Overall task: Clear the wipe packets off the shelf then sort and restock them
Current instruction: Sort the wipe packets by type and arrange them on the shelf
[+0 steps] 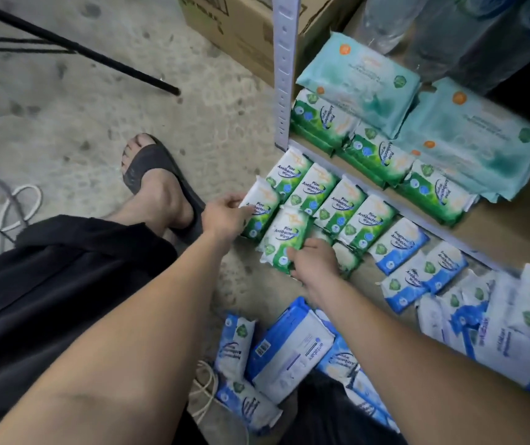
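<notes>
Grips a green pine packet (260, 210) by its left edge with the left hand (225, 213), thumb on top and fingers curled beneath. Pinches the lower end of a second green pine packet (284, 240) with the right hand (315, 263), fingers curled over it, though motion blur hides how far round they reach. Holds the two side by side, touching, low over the concrete floor (64, 107), just in front of the shelf (514, 226).

Just beyond the held pair, along the shelf's white front edge, a row of green packets (342, 203) lying on the floor, edge to edge. Further right in the same line, small blue packets (398, 244), then a heap of large white-and-blue packs (498, 332). Nearer, between the forearms, more blue packets (236, 345) and one big blue-and-white pack (289, 351), overlapping on the floor.

On the shelf board itself, stacked green packets (376, 155) at the front, teal packs (360, 75) lying on and behind them, and wrapped clear bottles (449, 27) at the back.

At the shelf's near corner, a perforated upright post (284, 69), with a cardboard box (241, 27) behind it. To the left, a foot in a black sandal (154, 175), a white cord (16, 207) and a black metal leg (80, 53).
</notes>
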A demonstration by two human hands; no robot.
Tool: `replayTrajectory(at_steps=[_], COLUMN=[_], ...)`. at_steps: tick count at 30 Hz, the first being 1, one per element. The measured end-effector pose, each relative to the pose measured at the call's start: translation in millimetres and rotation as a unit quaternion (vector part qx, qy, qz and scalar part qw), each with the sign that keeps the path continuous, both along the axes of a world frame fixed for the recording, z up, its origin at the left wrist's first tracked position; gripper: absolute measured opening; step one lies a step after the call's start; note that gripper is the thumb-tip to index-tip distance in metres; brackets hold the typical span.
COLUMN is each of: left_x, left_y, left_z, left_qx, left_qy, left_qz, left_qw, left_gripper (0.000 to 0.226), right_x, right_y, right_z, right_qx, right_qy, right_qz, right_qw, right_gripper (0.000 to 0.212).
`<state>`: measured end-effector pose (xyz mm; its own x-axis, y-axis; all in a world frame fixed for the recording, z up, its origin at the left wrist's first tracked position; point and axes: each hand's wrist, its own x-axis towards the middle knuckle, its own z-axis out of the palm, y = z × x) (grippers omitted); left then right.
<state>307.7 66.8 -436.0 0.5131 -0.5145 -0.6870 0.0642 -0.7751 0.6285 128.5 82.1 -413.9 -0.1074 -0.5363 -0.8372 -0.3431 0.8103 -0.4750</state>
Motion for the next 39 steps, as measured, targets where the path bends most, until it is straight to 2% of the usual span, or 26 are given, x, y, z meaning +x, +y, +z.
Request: replayTrajectory(at_steps=[3, 5, 10, 14, 17, 20, 26, 29, 34, 39], left_x=[7, 11, 15, 3, -3, 1, 14, 8, -1, -8], left_y=[7, 15, 22, 12, 8, 11, 16, 20, 15, 11], left_z=[-5, -9, -15, -12, -14, -18, -17, -16, -15, -10], left_qx=[-0.006, -0.011, -0.012, -0.027, -0.027, -0.012, 0.011, 0.001, 0.0, 0.011], left_qy=[0.021, 0.021, -0.029, -0.076, -0.085, -0.097, -0.09, -0.123, -0.163, -0.19], left_qz=[-0.035, -0.058, -0.067, -0.098, -0.115, -0.139, -0.173, -0.159, -0.147, -0.179], left_qw=[0.999, 0.998, 0.997, 0.992, 0.989, 0.985, 0.981, 0.98, 0.976, 0.965], left_gripper=[0.017, 0.018, 0.028, 0.02, 0.017, 0.017, 0.017, 0.014, 0.015, 0.024], right_x=[10, 12, 19, 26, 31, 35, 36, 35, 28, 15], right_y=[-2, 3, 10, 3, 0, 0, 10, 11, -1, -11], right_z=[-16, -26, -33, -24, -21, -24, -33, -35, -36, -25], right_qx=[-0.011, -0.01, -0.045, -0.093, -0.108, -0.088, -0.054, -0.043, -0.086, -0.091], right_qy=[0.024, 0.05, 0.108, 0.146, 0.168, 0.185, 0.175, 0.176, 0.192, 0.171], right_qz=[0.009, 0.026, 0.034, 0.04, 0.051, 0.074, 0.085, 0.094, 0.077, 0.168], right_qw=[1.0, 0.998, 0.993, 0.984, 0.979, 0.976, 0.979, 0.979, 0.975, 0.967], right_gripper=[0.011, 0.013, 0.02, 0.032, 0.023, 0.028, 0.034, 0.033, 0.033, 0.038])
